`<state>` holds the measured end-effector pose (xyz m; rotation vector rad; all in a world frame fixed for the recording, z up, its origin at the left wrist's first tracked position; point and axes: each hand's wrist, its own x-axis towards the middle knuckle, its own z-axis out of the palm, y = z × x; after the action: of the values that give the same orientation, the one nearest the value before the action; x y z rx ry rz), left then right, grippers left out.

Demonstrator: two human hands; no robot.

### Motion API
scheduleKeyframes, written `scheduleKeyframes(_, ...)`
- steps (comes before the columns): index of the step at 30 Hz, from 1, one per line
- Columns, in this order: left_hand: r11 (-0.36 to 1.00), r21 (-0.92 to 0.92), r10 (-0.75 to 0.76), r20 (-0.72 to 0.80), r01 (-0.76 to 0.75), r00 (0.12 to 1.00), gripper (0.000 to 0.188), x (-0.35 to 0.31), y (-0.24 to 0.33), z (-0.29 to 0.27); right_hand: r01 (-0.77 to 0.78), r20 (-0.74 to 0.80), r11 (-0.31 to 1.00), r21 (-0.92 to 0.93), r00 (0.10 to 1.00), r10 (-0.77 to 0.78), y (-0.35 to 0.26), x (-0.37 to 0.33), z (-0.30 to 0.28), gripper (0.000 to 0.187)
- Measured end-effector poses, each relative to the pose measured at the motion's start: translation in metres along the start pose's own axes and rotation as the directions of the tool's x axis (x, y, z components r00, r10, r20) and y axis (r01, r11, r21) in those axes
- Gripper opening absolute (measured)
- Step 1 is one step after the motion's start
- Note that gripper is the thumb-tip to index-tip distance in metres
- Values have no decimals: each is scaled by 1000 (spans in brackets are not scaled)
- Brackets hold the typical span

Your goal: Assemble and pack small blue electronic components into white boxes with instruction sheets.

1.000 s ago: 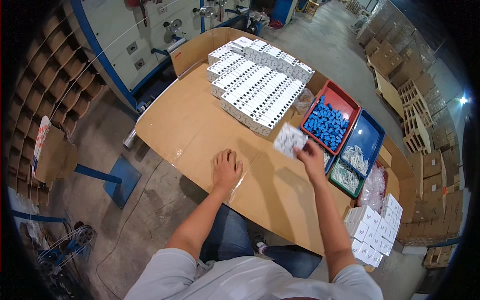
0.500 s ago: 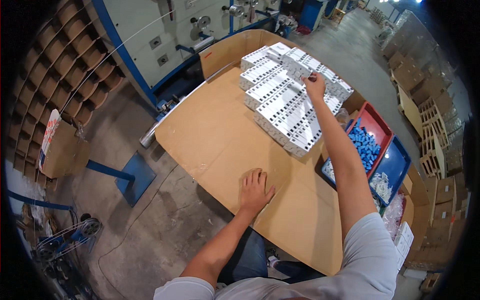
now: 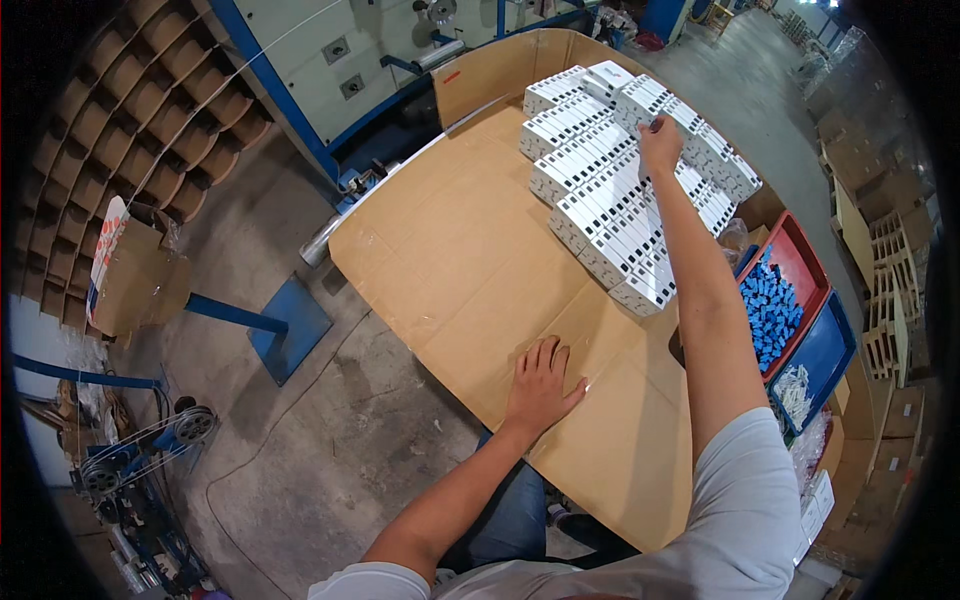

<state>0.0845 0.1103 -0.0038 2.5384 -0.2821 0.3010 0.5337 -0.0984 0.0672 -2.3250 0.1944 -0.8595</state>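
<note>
Rows of white block-shaped housings with black slots [image 3: 600, 215] are packed together on a cardboard-covered table [image 3: 440, 250]. My right hand [image 3: 660, 152] is over the far right part of these rows, at the side of a raised row. Its fingers are curled together, and whatever they may hold is hidden. Flat on the cardboard nearer to me rests my left hand [image 3: 543, 385], fingers spread, with nothing in it and apart from the housings.
Right of my right forearm stand a red tray [image 3: 812, 262] of small blue parts [image 3: 770, 312] and a blue tray [image 3: 838, 335] with small white pieces [image 3: 793, 395]. A cardboard wall [image 3: 490, 80] edges the table's far side. A blue stand [image 3: 290, 330] is on the floor at left.
The whole view has shifted, so the table and housings appear farther right. My right hand stays among the far rows with its fingers curled; my left hand still lies on the cardboard.
</note>
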Motion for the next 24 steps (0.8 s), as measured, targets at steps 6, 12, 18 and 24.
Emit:
scheduleKeyframes(6, 1000, 5, -6, 23, 6, 1000, 58, 0, 0, 0, 2, -8, 999, -50, 1000, -2, 3, 1, 1, 33)
scheduleKeyframes(12, 1000, 14, -9, 37, 9, 999, 59, 2, 2, 0, -45, 20, 998, -44, 999, 45, -2, 1, 1, 35)
scheduleKeyframes(18, 1000, 24, -20, 45, 19, 999, 59, 2, 0, -3, -65, 46, 998, -1, 997, 65, -13, -1, 5, 34)
scheduleKeyframes(24, 999, 31, -12, 72, 9, 997, 61, 0, 4, -4, -22, -29, 998, -62, 999, 20, 0, -5, 5, 41)
